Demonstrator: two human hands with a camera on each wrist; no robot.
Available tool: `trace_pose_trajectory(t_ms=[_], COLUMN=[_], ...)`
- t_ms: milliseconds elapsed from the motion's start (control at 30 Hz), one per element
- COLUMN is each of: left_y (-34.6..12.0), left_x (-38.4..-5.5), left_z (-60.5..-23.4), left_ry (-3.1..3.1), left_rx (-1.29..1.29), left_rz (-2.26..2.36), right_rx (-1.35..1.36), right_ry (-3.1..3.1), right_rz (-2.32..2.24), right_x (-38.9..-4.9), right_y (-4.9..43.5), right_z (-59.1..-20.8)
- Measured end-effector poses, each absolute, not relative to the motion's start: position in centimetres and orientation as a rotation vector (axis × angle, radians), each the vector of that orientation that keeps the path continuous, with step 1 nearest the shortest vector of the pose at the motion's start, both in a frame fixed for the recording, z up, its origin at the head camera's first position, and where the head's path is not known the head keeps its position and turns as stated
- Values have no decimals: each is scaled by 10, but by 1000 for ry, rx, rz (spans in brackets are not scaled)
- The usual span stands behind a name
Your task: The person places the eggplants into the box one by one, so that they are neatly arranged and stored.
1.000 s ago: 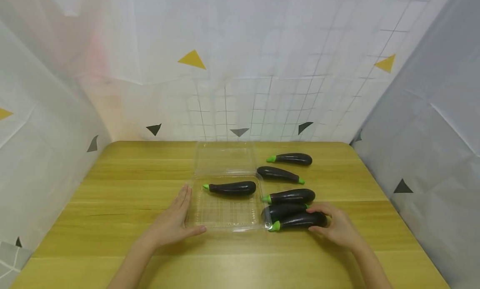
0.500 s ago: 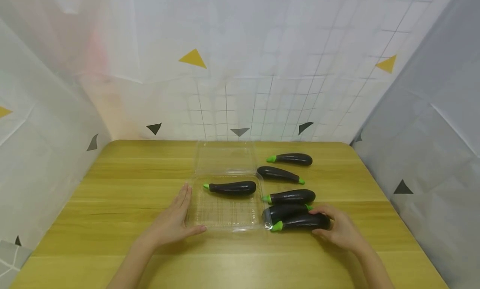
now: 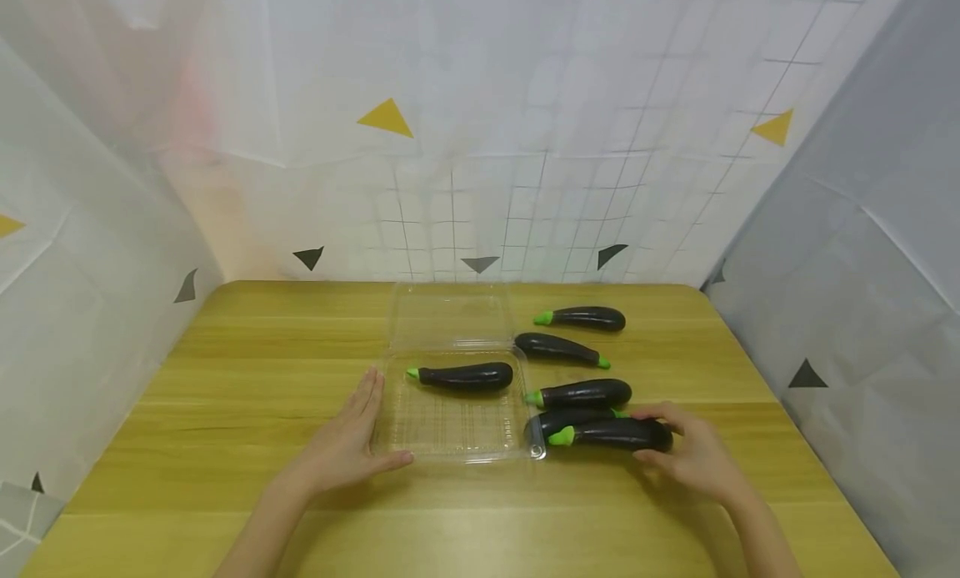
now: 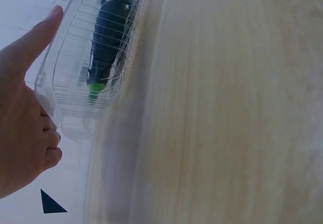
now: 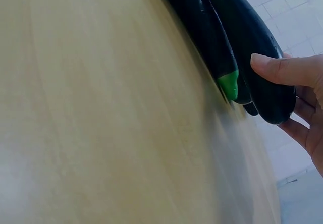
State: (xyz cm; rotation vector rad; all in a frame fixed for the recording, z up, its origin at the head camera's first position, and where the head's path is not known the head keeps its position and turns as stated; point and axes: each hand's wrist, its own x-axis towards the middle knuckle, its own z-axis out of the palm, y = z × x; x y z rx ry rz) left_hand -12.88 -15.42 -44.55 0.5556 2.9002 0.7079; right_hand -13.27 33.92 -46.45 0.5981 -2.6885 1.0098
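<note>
My right hand (image 3: 693, 449) pinches the rounded end of an eggplant (image 3: 622, 434) between thumb and fingers. Its green stem points left, and in the right wrist view this eggplant (image 5: 267, 82) is raised above another eggplant (image 5: 204, 30) beside it. A clear plastic clamshell container (image 3: 457, 432) lies with its lid (image 3: 450, 311) folded back, and one eggplant (image 3: 468, 377) lies across its far half. My left hand (image 3: 345, 436) rests against the container's left side, fingers straight, thumb at the near corner. From the left wrist, the thumb (image 4: 38, 37) shows along the rim.
Right of the container, an eggplant (image 3: 570, 419) lies partly behind the held one, with another eggplant (image 3: 587, 392) just beyond. Farther back are an eggplant (image 3: 558, 348) near the hinge and one more eggplant (image 3: 588, 318). White sheeting (image 3: 480, 203) surrounds the wooden table (image 3: 465, 528).
My right hand has lifted the nearest eggplant and shifted it slightly right and away from me. The left hand and container have stayed in place.
</note>
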Motion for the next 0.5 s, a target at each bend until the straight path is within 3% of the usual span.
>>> trace_pose_trajectory(t_ms=[500], left_y=[-154], left_x=[-128], left_z=[-445], left_ry=[2892], left_rx=[556], left_rz=[720], right_rx=[518], right_ry=[-2665], right_rz=[1008], right_x=[-131], right_y=[337], right_z=[-454])
